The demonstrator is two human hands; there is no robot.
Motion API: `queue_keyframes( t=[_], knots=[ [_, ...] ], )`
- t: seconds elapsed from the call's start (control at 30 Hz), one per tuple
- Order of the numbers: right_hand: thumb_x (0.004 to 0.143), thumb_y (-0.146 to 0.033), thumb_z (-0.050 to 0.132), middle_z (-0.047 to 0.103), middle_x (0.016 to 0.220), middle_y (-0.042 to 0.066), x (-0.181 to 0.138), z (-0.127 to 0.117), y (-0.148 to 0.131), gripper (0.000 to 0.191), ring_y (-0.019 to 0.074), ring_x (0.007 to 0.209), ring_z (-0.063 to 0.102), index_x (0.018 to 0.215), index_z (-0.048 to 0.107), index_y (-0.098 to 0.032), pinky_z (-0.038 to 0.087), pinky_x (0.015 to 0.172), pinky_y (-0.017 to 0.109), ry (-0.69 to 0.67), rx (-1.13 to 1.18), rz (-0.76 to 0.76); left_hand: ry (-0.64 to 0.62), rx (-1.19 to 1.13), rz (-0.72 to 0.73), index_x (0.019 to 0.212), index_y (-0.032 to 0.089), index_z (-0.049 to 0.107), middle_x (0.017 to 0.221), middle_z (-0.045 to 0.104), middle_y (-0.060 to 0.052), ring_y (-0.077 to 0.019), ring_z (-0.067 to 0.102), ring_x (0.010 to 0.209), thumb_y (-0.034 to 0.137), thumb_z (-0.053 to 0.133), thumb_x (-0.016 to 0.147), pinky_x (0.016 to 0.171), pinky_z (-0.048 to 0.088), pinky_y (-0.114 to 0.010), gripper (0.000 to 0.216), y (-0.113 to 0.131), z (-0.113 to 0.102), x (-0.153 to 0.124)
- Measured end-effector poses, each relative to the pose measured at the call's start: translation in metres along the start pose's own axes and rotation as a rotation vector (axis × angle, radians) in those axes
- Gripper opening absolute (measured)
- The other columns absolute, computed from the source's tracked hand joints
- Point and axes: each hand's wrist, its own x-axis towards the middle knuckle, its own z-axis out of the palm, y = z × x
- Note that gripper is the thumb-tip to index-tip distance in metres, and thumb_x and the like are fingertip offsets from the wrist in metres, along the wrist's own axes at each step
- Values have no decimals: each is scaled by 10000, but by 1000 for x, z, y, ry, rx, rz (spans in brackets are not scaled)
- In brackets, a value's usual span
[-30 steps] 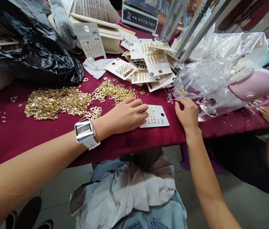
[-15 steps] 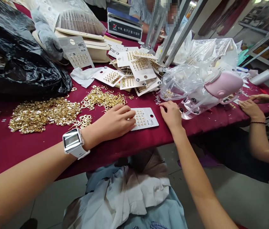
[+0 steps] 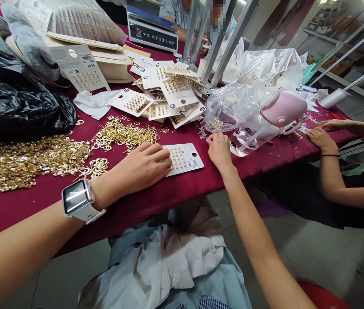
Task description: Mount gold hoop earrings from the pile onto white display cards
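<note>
Price-marked white card (image 3: 185,159), bearing rows of small gold pieces, lies flat on the dark red cloth (image 3: 156,193) near the table edge; I take it as the reference for all positions. Left hand (image 3: 139,167), white watch (image 3: 75,197) at the wrist, rests over the card's left end with fingers bent downward (the fingertips are tucked out of my sight, so I cannot tell whether they pinch anything). Right hand (image 3: 219,149) sits just beyond the card's right end, apart from it, fingers loosely curled; cannot tell if something small is held. Tiny white bits (image 3: 203,131) are scattered beyond the card's right end, near that hand. Left of the card and slightly beyond it: a tangled pile of gold hooks (image 3: 126,133); farther left, a broader heap of shiny gold pieces (image 3: 33,159). Beyond the card, a loose stack of filled cards (image 3: 175,90), overlapping at odd angles. Right of it, a clear bottle with a pink lid (image 3: 283,107), tilted, beside crumpled clear plastic (image 3: 233,105). Well to its right, a co-worker's hand (image 3: 322,139) at the table.
</note>
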Motion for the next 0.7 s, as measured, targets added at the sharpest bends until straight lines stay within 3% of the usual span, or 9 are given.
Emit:
queue_keyframes(
  t=[0.3,0.7],
  knots=[
    [843,-170,519,620,954,119,-4,-8,6,52,264,913,520,842,570,-182,401,889,417,15,156,25,-37,-45,-82,800,193,670,834,665,-28,-188,550,798,299,422,950,751,373,-329,308,3,-1,0],
    [767,-111,544,579,827,75,-3,-9,6,151,241,830,518,670,484,-212,411,857,420,77,223,69,-75,-130,-121,812,173,662,840,655,-24,-177,540,807,304,432,952,751,354,-312,299,5,2,-1]
  ],
)
